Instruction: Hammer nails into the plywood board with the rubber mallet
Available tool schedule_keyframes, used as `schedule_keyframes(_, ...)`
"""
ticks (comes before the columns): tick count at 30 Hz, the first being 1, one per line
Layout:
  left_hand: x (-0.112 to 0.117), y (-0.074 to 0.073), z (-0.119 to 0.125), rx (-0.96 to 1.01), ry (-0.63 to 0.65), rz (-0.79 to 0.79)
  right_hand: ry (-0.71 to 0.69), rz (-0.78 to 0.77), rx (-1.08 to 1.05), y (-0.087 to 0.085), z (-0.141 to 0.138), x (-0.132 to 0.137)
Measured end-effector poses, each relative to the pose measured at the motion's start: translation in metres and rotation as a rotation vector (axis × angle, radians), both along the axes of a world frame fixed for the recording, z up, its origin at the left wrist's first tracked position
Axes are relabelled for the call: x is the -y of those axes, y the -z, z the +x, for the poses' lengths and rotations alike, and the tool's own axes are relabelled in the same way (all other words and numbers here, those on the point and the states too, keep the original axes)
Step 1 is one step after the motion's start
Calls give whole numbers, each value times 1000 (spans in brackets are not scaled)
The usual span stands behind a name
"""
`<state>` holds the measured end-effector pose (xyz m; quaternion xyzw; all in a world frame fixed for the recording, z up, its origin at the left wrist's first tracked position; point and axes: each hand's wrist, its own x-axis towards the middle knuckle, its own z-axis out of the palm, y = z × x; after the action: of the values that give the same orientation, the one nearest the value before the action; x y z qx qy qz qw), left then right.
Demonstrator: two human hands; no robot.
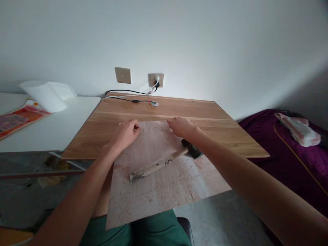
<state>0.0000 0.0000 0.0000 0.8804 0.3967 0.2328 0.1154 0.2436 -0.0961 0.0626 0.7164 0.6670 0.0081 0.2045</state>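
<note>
A thin, pale wooden board (151, 191) lies across the table and juts out over my lap. Several small nails (155, 128) stand upright in a row near its far edge. At the left end of this row, my left hand (128, 132) is closed in a pinch, with a small dark nail tip showing at the fingers. Curled over the row's right end is my right hand (180, 126); its fingertips are mostly hidden, and what they pinch cannot be made out. A hammer (159, 164) rests on the board, its dark head beside my right forearm.
The board lies on a wooden table (205, 112) against the wall. Cables (123, 97) run along its back to a wall socket (155, 80). On the left, a white table (64, 126) holds a paper roll (44, 95) and a red packet (23, 118). Purple bedding (266, 133) is at right.
</note>
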Motion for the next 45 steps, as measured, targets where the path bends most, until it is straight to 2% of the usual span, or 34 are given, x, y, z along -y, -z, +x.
schedule_keyframes(2,3,-1,2,46,36,5,-5,0,-25,-1,4,0)
schedule_keyframes(4,6,0,4,68,124,3,-17,3,-52,-3,5,0)
schedule_keyframes(8,12,8,6,93,267,2,-55,20,-110,-6,0,1)
schedule_keyframes(13,7,16,4,226,252,6,-93,4,-170,-10,-10,6)
schedule_keyframes(17,8,15,4,166,303,-56,-99,14,-203,-12,-15,8)
schedule_keyframes(23,8,15,9,201,214,-158,67,137,-118,-2,-15,4)
schedule_keyframes(30,-3,13,16,198,107,-234,160,42,-51,15,-4,-3)
schedule_keyframes(37,4,13,17,252,119,-232,99,13,-63,8,-12,-1)
schedule_keyframes(45,5,14,15,294,150,-220,-43,86,-118,-7,-29,6)
